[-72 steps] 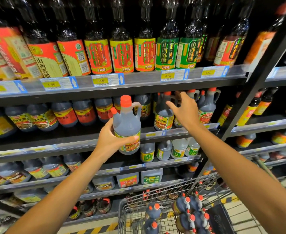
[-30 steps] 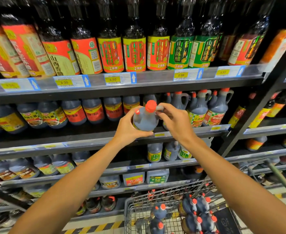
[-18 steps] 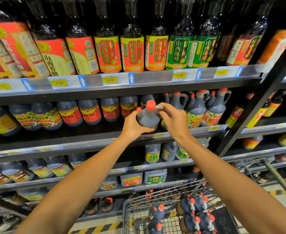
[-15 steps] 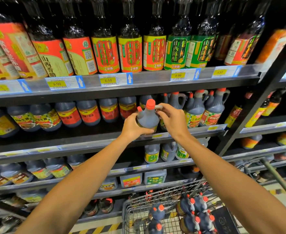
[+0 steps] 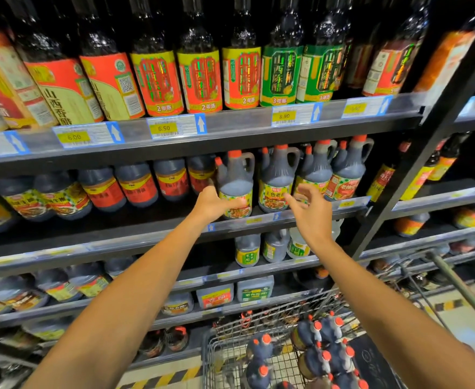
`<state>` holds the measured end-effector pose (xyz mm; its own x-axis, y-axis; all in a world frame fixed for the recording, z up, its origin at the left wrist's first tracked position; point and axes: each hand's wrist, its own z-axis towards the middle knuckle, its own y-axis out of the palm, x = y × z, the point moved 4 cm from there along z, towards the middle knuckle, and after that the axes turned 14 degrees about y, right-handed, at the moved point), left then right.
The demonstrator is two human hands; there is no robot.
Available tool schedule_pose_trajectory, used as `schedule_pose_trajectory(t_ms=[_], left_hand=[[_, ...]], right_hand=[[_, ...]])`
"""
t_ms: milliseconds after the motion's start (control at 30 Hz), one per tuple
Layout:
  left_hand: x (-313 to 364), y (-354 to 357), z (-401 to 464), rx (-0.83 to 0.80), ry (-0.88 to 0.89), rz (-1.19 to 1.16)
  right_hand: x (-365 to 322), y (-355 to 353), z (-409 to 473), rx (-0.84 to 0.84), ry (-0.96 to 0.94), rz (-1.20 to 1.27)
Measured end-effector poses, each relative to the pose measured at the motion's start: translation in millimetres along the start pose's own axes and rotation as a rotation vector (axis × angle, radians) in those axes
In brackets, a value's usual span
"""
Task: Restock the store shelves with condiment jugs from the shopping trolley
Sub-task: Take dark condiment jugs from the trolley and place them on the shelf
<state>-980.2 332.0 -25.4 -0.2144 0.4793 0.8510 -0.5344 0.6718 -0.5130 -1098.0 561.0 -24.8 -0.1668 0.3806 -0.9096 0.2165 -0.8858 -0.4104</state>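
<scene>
Tall vinegar bottles (image 5: 157,80) line the frame's top; yellow price tags (image 5: 163,128) below them; striped floor tape (image 5: 160,377) at bottom.

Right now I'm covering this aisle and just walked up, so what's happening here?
A person is restocking condiment jugs from the trolley. One jug stands upright at the left end of the jug row on the shelf. The left hand rests against its lower front; the right hand hovers open, holding nothing. More jugs wait in the trolley.

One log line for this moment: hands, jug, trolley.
left hand: open, touching jug | jug: upright on shelf | right hand: open, empty | trolley: jugs left
</scene>
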Motion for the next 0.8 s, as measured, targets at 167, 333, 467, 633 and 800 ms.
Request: schedule_pose_trajectory(t_ms=[167, 333, 467, 633, 800], left_hand=[[-5.0, 4.5, -12.9, 0.052, 0.058, 0.065], [-10.9, 4.5, -20.2, 0.104, 0.09, 0.094], [-12.8, 4.6, -20.1, 0.127, 0.118, 0.104], [-17.2, 6.9, -19.1, 0.151, 0.13, 0.082], [-16.7, 11.7, -11.6, 0.131, 0.138, 0.05]], right_hand=[[6.8, 23.1, 19.1, -0.007, 0.043, -0.366], [-4.6, 36.0, 31.2, 0.042, 0.035, -0.584], [4.2, 41.0, 39.9, -0.055, -0.02, -0.624], [9.7, 31.7, 52.5, -0.244, -0.064, -0.58], [12.9, 34.8, 51.6, -0.218, -0.067, -0.599]])
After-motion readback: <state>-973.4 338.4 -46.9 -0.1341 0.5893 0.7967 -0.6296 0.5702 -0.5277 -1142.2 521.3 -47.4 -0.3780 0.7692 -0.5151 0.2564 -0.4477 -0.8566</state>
